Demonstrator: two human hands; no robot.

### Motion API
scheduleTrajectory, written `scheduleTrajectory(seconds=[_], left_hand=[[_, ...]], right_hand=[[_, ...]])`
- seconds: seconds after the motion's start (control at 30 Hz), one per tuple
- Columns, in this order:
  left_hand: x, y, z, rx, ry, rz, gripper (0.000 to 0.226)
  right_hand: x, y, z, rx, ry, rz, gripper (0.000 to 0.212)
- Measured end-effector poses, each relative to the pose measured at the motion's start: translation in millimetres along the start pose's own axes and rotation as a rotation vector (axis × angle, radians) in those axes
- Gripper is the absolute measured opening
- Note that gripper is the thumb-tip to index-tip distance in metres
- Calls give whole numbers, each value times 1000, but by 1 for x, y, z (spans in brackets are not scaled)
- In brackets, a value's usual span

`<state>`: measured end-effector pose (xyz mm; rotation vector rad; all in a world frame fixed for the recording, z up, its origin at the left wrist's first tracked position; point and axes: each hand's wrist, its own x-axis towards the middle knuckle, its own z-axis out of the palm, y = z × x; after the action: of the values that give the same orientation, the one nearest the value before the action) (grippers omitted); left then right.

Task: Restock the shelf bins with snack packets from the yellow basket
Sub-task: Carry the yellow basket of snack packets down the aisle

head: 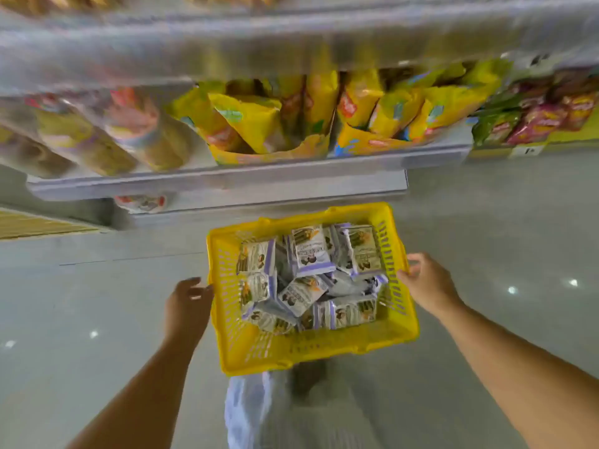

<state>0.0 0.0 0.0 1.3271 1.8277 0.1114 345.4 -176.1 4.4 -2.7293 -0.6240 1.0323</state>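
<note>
Both hands were on the yellow slotted plastic basket. The right hand clamped the right rim, thumb hooked over the top edge, fingers curled down the outer wall. A firm hold, plain to see. The left hand sat at the left rim with its fingers curled in and the tips against the plastic, though blur hid how tightly it gripped.

So the basket hung squarely between our two hands, out in front of us. It was above the pale glossy tiled floor and just short of the grey-white metal shelving. Inside, we saw a jumbled heap of white-and-purple foil snack packets, some on edge and some flat. They were piled toward the far side, with the near inner wall bare.

Up on the shelf, yellow crisp bags stood in torn-open yellow cardboard shelf bins, well beyond our fingers. Red and green snack bags sat off to the right.

Now the trouble spots. The upper shelf was smeared by motion. The clear-wrapped packs on the left were too soft to identify. We couldn't read the print on any packet. The basket covered part of our pale trouser legs, and both forearms ran off the bottom edge.
</note>
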Motion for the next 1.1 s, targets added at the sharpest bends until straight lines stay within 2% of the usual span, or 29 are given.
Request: scheduleTrajectory(seconds=[0.1, 0.2, 0.37, 0.57, 0.7, 0.87, 1.1], left_hand=[[32, -25, 38, 1, 40, -65, 59], [53, -46, 70, 63, 59, -86, 67], [74, -62, 96, 106, 120, -129, 49], [73, -52, 84, 233, 122, -122, 38], [44, -32, 61, 205, 185, -119, 32], [-18, 11, 6, 209, 197, -44, 26], [-110, 105, -71, 221, 192, 166, 25]], right_hand=[[35, 16, 33, 31, 72, 36, 55], [57, 27, 63, 20, 98, 97, 66], [79, 36, 90, -8, 195, 146, 57], [74, 32, 84, -60, 223, 169, 40], [41, 29, 55, -62, 279, 143, 29], [-31, 22, -15, -44, 310, 136, 27], [-140, 19, -141, 20, 416, 144, 26]])
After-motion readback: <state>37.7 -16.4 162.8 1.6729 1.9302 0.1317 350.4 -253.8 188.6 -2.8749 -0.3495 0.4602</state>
